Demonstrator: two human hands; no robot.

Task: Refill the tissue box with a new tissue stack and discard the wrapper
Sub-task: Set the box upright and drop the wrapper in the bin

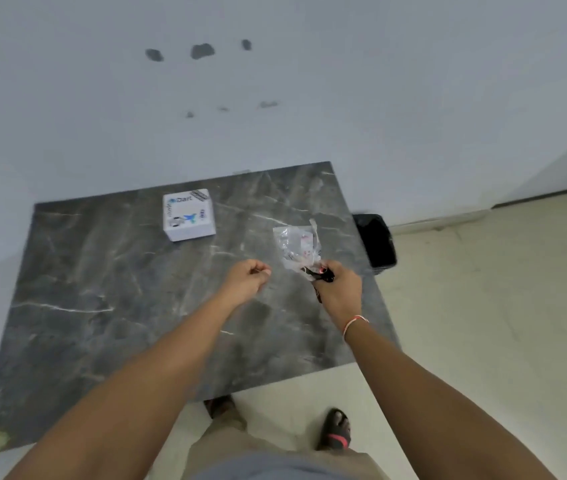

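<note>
The right hand point(339, 289) is closed round the lower end of a crumpled clear wrapper point(297, 247), which stands up from the fist and leans toward eleven o'clock over the grey marble table point(102, 289). Something dark sits in the same fist, perhaps scissor handles, though the blur leaves that unsure. A thin orange band point(354, 323) circles that wrist. The left hand point(247, 278) hovers at nine o'clock of the right, apart from it, fingers loosely curled and holding nothing. The white tissue box point(188, 214) stands on the table at eleven o'clock of the left hand, well apart. A black bin point(377, 242) sits on the floor at two o'clock of the right hand, just past the table's edge.
</note>
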